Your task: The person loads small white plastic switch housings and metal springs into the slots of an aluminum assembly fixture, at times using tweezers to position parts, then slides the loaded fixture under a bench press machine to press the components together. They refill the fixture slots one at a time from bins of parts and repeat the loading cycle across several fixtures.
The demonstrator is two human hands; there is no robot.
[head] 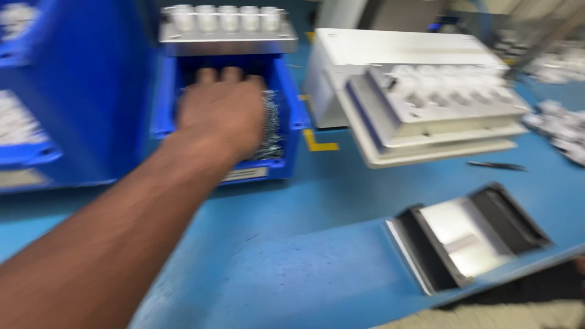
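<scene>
- The left hand (220, 113) reaches forward into the open-front blue bin (286, 103), fingers curled down onto the small metallic parts (270, 125); whether it grips any is hidden.
- The parts lie in the bin, right of the knuckles.
- The right hand is out of view.

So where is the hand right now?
In the head view, the left hand is upper left of centre, reaching into the open blue bin over small silvery parts, just below a metal tray of white cups.

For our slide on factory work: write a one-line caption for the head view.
A left hand reaches into a blue plastic bin of small silvery metal parts on a blue worktable.
</scene>
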